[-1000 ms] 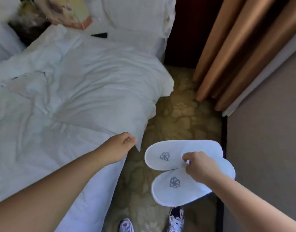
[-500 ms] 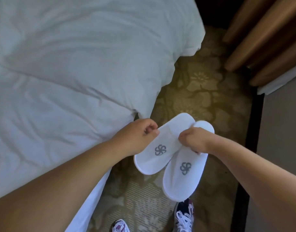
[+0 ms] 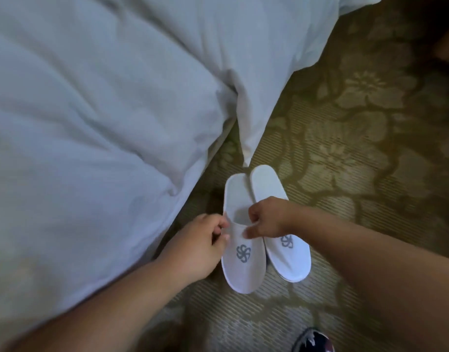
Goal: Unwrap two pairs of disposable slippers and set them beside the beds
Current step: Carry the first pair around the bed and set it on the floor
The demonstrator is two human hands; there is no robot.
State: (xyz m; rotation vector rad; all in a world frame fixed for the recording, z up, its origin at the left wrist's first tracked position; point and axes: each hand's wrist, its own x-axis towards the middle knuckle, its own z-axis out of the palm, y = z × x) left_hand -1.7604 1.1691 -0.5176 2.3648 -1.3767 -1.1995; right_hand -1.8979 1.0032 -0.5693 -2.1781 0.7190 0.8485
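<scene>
Two white disposable slippers with grey flower logos lie side by side low over the patterned carpet [image 3: 345,138], right beside the bed. My left hand [image 3: 200,247] pinches the left edge of the left slipper [image 3: 241,270] at its opening. My right hand [image 3: 266,219] pinches the strap edge where the left slipper meets the right slipper [image 3: 292,260]; which of the two it holds is unclear. Whether the soles touch the carpet cannot be told. No wrapper and no second pair are in view.
The bed's white duvet [image 3: 104,110] fills the left and top, and one corner hangs down to the carpet just behind the slippers. The toe of my sneaker [image 3: 312,339] shows at the bottom edge. Open carpet stretches to the right.
Both hands came down towards the floor with the pair. The slippers went from crossed and fanned in the air to parallel beside the bed. My left hand took hold of one slipper.
</scene>
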